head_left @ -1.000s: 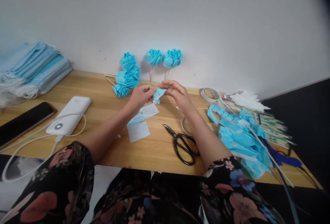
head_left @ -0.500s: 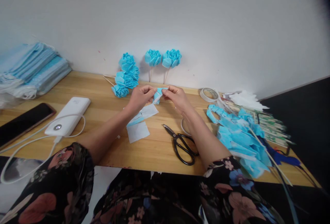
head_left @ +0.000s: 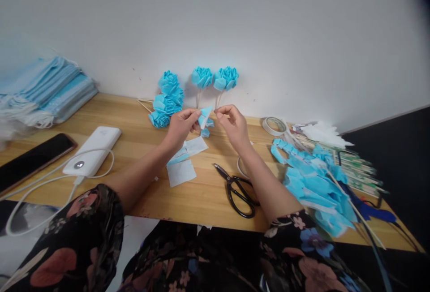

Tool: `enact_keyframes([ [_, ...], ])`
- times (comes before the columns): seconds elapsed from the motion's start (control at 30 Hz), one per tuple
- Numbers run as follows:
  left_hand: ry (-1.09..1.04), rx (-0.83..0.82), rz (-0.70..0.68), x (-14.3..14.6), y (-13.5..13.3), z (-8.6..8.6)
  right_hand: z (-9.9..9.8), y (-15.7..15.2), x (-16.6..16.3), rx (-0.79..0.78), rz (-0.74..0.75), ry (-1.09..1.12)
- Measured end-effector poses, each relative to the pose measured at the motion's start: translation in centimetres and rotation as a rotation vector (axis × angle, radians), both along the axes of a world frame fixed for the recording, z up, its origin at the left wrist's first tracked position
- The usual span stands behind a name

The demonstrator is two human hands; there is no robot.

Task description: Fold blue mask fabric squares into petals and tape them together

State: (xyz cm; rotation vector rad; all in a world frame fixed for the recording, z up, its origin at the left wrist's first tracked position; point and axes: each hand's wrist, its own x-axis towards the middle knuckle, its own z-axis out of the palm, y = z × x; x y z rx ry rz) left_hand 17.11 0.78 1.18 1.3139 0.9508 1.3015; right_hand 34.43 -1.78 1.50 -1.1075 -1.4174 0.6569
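Observation:
My left hand (head_left: 183, 126) pinches a folded blue-and-white piece of thin mask-like fabric (head_left: 204, 116) between thumb and fingers; its pointed corner rises up to the right. Just right of that corner is my right hand (head_left: 232, 126), apart from the piece, thumb and forefinger drawn together. Whether anything tiny is between them I cannot make out. Under the held piece lie small blue folded bits (head_left: 205, 132). Nearer to me are flat pale cut squares (head_left: 182, 173). Black-handled scissors (head_left: 237, 189) lie below my right forearm, beside a partly covered tape roll (head_left: 241, 166).
Blue fabric flowers on sticks (head_left: 226, 78) lean against the wall, with a cluster (head_left: 168, 99) left of them. A mask stack (head_left: 53, 86), phone (head_left: 36, 160) and cabled power bank (head_left: 92, 151) stand left. Right are a tape roll (head_left: 274, 126), crumpled blue fabric (head_left: 316, 184) and a blue-handled tool (head_left: 372, 210).
My right hand has let go of the fabric piece and moved slightly right and up. The piece, now in my left hand only, shows a folded, pointed shape. The view has shifted slightly.

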Motion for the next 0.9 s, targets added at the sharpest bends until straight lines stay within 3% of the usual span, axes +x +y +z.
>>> enact_keyframes([
  [0.13, -0.021, 0.014, 0.022, 0.1, -0.2, 0.1, -0.3, -0.1, -0.6, 0.007, 0.045, -0.133],
  [0.4, 0.012, 0.047, -0.010, 0.2, -0.7, 0.4, -0.6, -0.3, -1.3, -0.008, 0.060, -0.160],
  [0.73, 0.017, 0.033, -0.033, 0.2, -0.6, 0.2, -1.0, 0.0, -1.3, -0.029, 0.059, -0.082],
  [0.9, 0.041, 0.026, -0.005, 0.2, -0.6, 0.1, -1.2, 0.3, -1.0, -0.138, 0.044, 0.078],
])
